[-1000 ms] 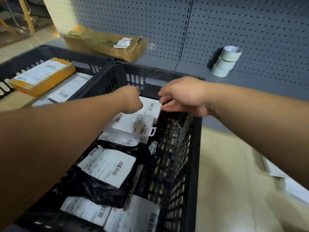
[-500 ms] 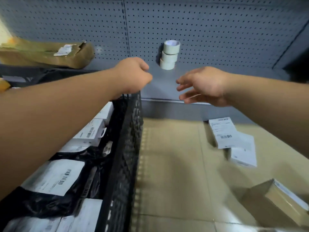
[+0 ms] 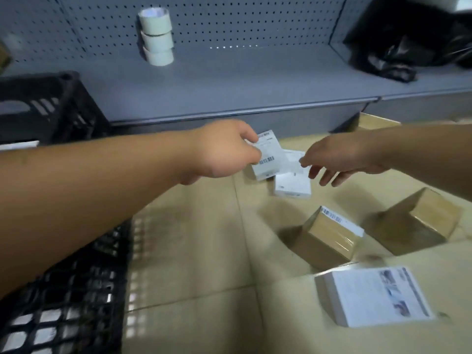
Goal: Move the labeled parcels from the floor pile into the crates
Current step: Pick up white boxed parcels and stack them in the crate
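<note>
Parcels lay spread on the floor (image 3: 194, 251), all to the right of the black crate (image 3: 69, 297), which was the biggest thing there. Farthest from the crate sat a white labeled box (image 3: 375, 295) and two brown boxes (image 3: 329, 236). Just past the crate's far corner lay two small white parcels (image 3: 270, 159), one partly on top of the other. The left hand (image 3: 219, 152) was curled against the top one's edge, but I could not tell if it had a grip. The right hand (image 3: 339, 159) was open, fingers spread just above the lower parcel (image 3: 291, 185). I think the thin top parcel could slide off or slip, because only its edge was being touched.
</note>
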`<state>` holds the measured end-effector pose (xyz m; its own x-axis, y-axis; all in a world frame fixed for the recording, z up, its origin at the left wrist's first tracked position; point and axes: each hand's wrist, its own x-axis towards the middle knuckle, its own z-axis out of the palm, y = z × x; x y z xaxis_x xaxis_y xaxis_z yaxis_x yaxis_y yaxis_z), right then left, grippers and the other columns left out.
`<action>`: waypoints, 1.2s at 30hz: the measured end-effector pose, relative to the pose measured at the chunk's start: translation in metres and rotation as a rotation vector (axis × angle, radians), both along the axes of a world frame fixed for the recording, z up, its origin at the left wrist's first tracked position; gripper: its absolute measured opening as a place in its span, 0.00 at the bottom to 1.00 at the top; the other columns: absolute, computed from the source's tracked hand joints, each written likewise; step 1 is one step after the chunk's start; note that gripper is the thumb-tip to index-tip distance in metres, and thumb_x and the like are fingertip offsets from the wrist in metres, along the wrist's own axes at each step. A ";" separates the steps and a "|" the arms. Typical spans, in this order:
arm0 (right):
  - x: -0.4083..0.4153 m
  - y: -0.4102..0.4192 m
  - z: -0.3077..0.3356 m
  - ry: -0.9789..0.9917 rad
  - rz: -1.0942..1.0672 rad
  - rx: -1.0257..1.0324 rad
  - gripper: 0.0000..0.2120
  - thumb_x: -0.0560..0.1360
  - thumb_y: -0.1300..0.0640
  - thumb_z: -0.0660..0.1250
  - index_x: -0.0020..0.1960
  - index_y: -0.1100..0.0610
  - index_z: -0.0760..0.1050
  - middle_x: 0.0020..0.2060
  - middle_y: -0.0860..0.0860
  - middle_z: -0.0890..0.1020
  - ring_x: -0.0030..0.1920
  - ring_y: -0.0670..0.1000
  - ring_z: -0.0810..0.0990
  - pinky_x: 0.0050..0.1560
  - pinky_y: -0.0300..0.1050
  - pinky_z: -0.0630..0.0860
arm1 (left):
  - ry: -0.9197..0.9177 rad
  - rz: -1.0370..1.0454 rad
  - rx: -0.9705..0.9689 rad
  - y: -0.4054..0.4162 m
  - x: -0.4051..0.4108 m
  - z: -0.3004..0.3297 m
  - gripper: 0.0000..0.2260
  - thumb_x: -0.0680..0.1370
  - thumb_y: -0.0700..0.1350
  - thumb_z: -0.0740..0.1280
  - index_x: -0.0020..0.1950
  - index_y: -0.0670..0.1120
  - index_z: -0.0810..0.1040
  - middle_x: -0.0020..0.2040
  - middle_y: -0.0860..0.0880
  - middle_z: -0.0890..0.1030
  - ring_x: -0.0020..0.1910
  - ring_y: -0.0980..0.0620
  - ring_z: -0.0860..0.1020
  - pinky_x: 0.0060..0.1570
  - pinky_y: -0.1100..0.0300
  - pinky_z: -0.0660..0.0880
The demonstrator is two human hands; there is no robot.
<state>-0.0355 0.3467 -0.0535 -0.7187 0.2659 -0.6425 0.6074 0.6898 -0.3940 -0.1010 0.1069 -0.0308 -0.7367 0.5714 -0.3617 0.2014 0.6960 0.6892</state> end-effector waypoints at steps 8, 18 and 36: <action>0.059 0.067 -0.035 -0.191 -0.116 0.043 0.11 0.82 0.55 0.64 0.55 0.62 0.79 0.50 0.59 0.85 0.41 0.60 0.84 0.55 0.57 0.84 | -0.246 -0.052 -0.129 0.055 0.070 -0.052 0.24 0.64 0.56 0.68 0.61 0.61 0.78 0.59 0.55 0.80 0.58 0.50 0.80 0.59 0.48 0.80; 0.130 0.082 -0.073 -0.502 0.024 0.127 0.11 0.82 0.61 0.63 0.62 0.65 0.74 0.54 0.60 0.83 0.50 0.60 0.87 0.48 0.48 0.85 | -0.592 -0.078 -0.157 0.098 0.159 -0.110 0.07 0.71 0.46 0.68 0.48 0.53 0.77 0.44 0.44 0.75 0.42 0.47 0.75 0.45 0.54 0.74; 0.184 0.105 -0.111 -0.573 -0.317 -0.030 0.20 0.82 0.47 0.60 0.57 0.64 0.79 0.52 0.65 0.81 0.50 0.65 0.83 0.44 0.64 0.84 | -1.024 0.489 -0.020 0.124 0.209 -0.161 0.14 0.83 0.52 0.57 0.54 0.47 0.79 0.51 0.45 0.84 0.48 0.44 0.85 0.45 0.54 0.84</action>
<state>0.1483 0.4516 -0.1647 -0.1505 0.3846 -0.9107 0.8989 0.4367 0.0359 0.1084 0.2304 -0.1921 -0.2319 0.2913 -0.9281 -0.7469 0.5580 0.3618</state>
